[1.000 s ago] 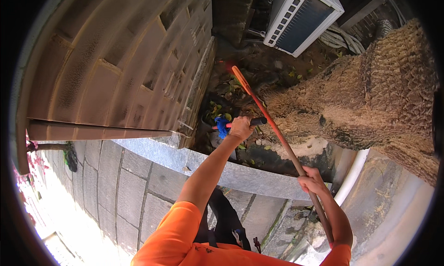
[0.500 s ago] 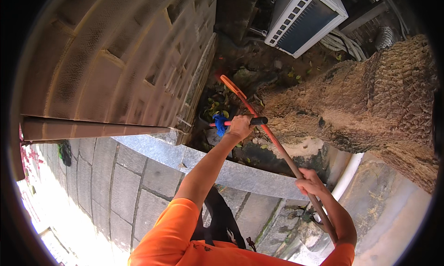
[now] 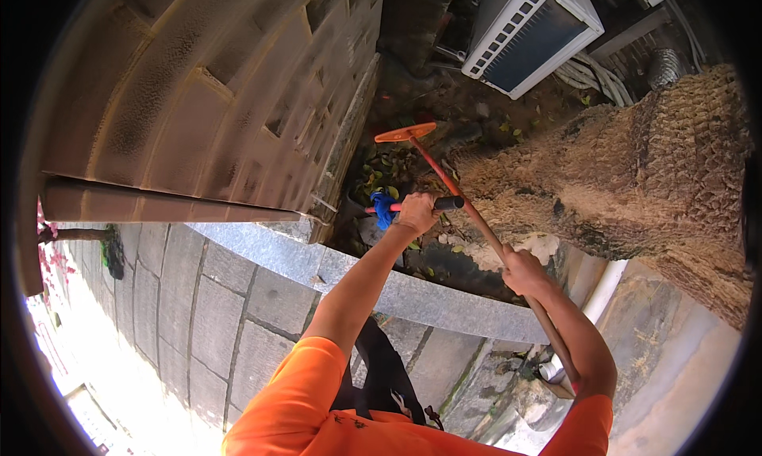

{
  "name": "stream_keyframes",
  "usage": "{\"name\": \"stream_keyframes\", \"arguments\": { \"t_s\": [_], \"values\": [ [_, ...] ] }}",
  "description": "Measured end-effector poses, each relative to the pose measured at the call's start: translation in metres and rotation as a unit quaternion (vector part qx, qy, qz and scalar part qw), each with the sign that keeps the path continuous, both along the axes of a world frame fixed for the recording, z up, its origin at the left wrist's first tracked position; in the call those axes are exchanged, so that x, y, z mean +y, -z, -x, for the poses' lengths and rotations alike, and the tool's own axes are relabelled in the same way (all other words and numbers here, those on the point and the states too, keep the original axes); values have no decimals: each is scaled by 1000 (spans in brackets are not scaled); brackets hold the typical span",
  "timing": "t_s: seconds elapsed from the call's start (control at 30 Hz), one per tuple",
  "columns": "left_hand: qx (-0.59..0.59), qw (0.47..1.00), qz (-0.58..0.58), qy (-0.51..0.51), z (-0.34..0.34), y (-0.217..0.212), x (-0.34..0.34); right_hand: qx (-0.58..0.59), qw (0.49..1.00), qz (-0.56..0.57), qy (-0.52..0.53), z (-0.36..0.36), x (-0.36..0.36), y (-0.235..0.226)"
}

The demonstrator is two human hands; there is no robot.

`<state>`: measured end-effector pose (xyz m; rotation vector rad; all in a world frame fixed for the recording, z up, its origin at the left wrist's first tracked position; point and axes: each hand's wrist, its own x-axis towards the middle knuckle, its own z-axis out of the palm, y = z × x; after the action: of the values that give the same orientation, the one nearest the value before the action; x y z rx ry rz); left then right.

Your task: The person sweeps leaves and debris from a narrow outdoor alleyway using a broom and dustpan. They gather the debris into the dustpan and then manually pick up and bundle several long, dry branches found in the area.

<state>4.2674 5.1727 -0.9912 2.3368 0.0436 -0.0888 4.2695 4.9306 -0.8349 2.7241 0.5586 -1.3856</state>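
Head view: you looked down past your orange sleeves [image 3: 295,388] at a rough tree trunk [image 3: 603,170], which slanted across the right of your sight.
Long-handled tool [image 3: 478,222]: it ran slantwise across the near side of the trunk's foot, with its flat orange head [image 3: 406,132] to the left of that foot; whether the head touched the ground, you could not tell.
Right grip [image 3: 524,272]: your fingers were closed around the tool's brown shaft, on the near side of the trunk.
Left grip [image 3: 418,212]: your fist was wrapped around a short rod [image 3: 450,203], left of the trunk; the rod's black end pointed toward the trunk and met the tool's shaft in your line of sight, though contact was unclear.
Blue bundle [image 3: 383,207]: it sat on the rod's red part, on the side of your fist away from the trunk.
Leaves [image 3: 379,169]: they lay scattered on dark soil, left of the trunk's foot.
Brown wall [image 3: 214,99]: it stood well left of the trunk.
White outdoor unit [image 3: 533,42]: it stood beyond the trunk, with pale hoses [image 3: 597,77] between the two.
Stone kerb [image 3: 413,296]: it curved along on your side of the trunk.
White pipe [image 3: 606,288]: it lay just on the trunk's near side.
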Motion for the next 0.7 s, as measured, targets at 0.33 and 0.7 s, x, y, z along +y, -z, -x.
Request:
{"name": "stream_keyframes", "arguments": {
  "t_s": [0.33,0.7],
  "values": [
    [-22,999,-40,21,2,1,-3,88,936,-144,308,17,-19,-32],
    [9,1000,0,0,4,2,-1,166,878,-208,399,78,-55,-86]
  ]
}}
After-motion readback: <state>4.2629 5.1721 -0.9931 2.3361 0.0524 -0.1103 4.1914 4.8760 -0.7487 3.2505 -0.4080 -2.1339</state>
